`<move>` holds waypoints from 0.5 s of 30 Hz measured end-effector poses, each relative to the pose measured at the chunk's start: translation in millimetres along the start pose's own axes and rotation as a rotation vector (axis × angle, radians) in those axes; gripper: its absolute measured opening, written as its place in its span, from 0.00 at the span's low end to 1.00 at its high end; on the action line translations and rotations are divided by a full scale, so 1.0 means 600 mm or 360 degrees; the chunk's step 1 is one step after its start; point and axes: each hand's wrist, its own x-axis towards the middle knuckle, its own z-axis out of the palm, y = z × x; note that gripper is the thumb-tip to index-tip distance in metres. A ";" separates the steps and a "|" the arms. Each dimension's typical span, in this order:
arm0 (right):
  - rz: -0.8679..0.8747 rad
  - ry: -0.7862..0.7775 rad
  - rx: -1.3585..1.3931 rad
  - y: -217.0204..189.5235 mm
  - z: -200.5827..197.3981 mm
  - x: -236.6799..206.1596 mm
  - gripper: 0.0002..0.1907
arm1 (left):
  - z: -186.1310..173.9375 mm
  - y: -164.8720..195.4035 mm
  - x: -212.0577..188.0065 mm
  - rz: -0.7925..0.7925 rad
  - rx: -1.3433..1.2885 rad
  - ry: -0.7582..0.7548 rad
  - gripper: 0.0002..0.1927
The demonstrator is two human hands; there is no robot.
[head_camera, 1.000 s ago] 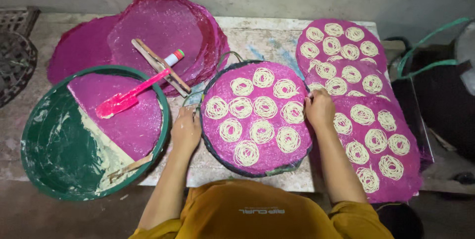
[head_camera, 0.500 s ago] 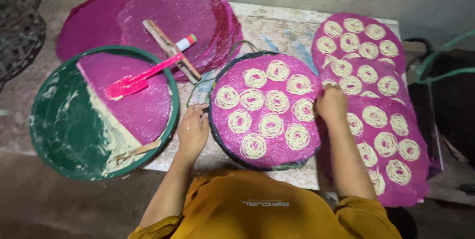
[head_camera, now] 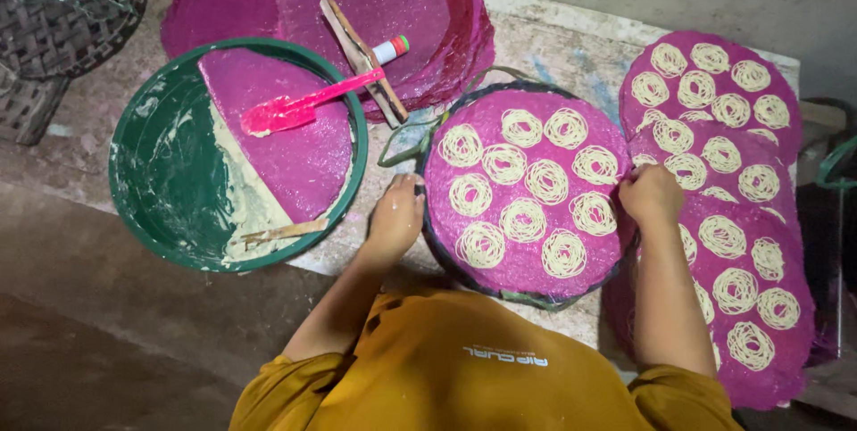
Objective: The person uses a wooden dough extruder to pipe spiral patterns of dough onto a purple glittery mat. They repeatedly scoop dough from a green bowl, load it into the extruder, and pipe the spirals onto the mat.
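Currently, one entry per item, counter (head_camera: 571, 38) read from left to right.

Woven basket (head_camera: 67, 3): dark, at the far left corner, apart from the work.

Green basin (head_camera: 170, 172): round, smeared with pale batter; a magenta mat (head_camera: 295, 145) lies across its right half, a pink spatula (head_camera: 299, 108) on top, and a thin wooden stick (head_camera: 272, 235) rests near the lower rim.

Stack of bare magenta mats (head_camera: 384, 3): behind the basin, carrying a wooden press (head_camera: 361, 61) with a white, red-capped tube (head_camera: 390, 47) beside it.

Round tray (head_camera: 522, 190): centre of the counter, directly before the person, dark-rimmed and covered by a magenta mat bearing ten pale coils of string-like dough (head_camera: 546, 179), laid in rows and apart from one another.

Left hand (head_camera: 395, 217): fingers curled over the tray's left rim, gripping it; traces of batter on the skin.

Right hand (head_camera: 652, 194): closed on the tray's right edge, where it meets the neighbouring pile; whether it pinches the mat alone or the rim as well cannot be told.

Filled mats (head_camera: 732, 172): overlapping pile at right, each covered with similar coils.

Step in hand, as judged: the full tray is held at both sides, filling done and no room left for another coil.

Next move, as judged: calls for a level, even lift or slide with both hands, so that the soft coils neither shift nor touch, and clearance over the pile at right.
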 end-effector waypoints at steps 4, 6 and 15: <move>-0.0024 0.0034 0.0109 0.011 -0.002 -0.006 0.15 | 0.011 -0.007 0.008 -0.0127 -0.0049 -0.0080 0.18; -0.0172 0.0197 0.0075 0.016 -0.001 -0.012 0.15 | 0.011 -0.008 0.013 -0.0128 -0.0140 -0.0023 0.17; 0.0029 0.0056 -0.0063 0.013 0.004 -0.030 0.15 | -0.013 0.024 0.016 -0.0194 0.0004 -0.0039 0.16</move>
